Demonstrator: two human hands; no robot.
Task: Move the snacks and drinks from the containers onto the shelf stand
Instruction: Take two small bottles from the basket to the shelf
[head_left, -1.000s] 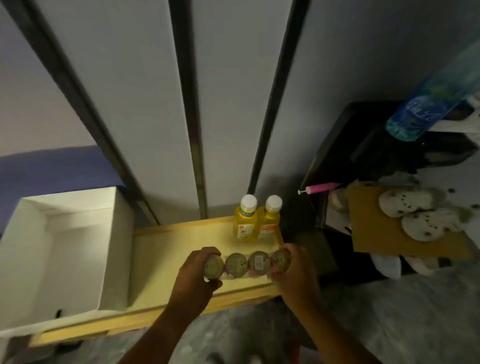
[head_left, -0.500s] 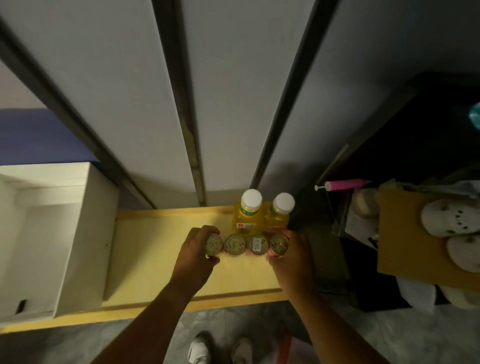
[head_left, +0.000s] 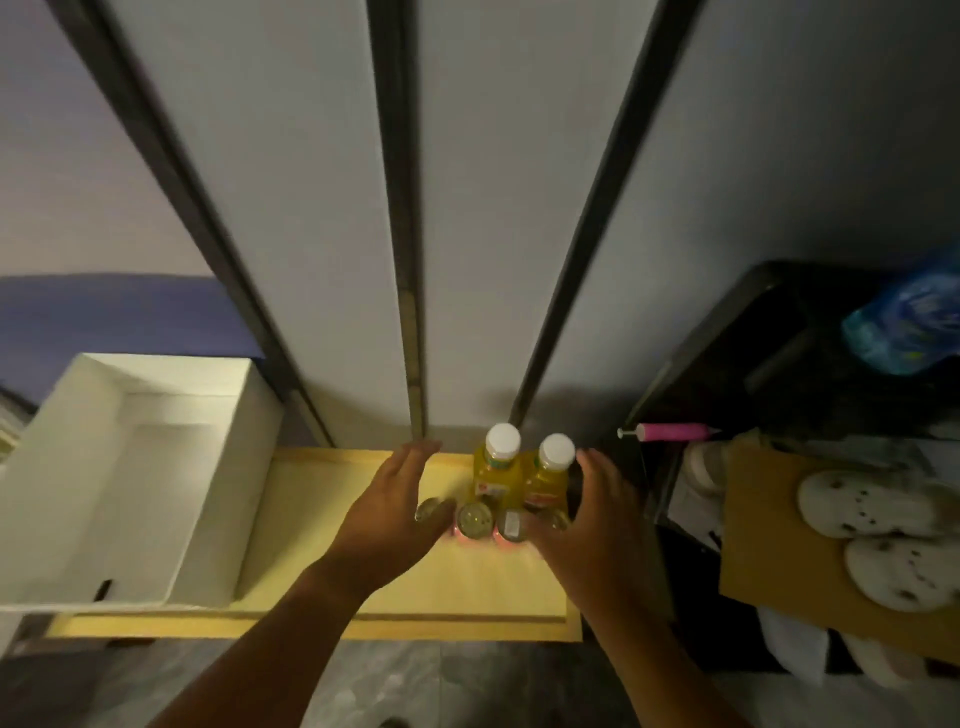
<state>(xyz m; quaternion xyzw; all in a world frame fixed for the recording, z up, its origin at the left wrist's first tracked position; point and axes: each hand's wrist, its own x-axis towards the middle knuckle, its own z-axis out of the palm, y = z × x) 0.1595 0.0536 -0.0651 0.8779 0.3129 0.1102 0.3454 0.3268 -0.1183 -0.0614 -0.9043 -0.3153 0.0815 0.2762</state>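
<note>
I am looking down at a pale yellow wooden shelf (head_left: 332, 525) standing against a grey panelled wall (head_left: 291, 208) in dim light. Two yellow drink bottles (head_left: 496, 475) with white caps are standing upright at the back right of the shelf, touching each other. Directly in front of them, a row of four small round-topped cans (head_left: 474, 518) is running left to right, its long axis parallel to the shelf's front edge.

My left hand (head_left: 395, 512) is hovering at the left end of the row, fingers straight and spread, covering part of the leftmost can. My right hand (head_left: 584, 512) is sitting at the right end, fingers loosely extended, over the rightmost can. Neither hand is gripping anything; the row is lying between my palms.

To the left, a white box (head_left: 228, 483) is resting on the shelf, appearing empty where I can see inside. Between it and the cans, bare shelf is offering room for more items. The shelf's right edge is lying just beyond the right bottle, so I judge leftward placement safer. A pink tool (head_left: 670, 431) and dark clutter are lying to the right.
</note>
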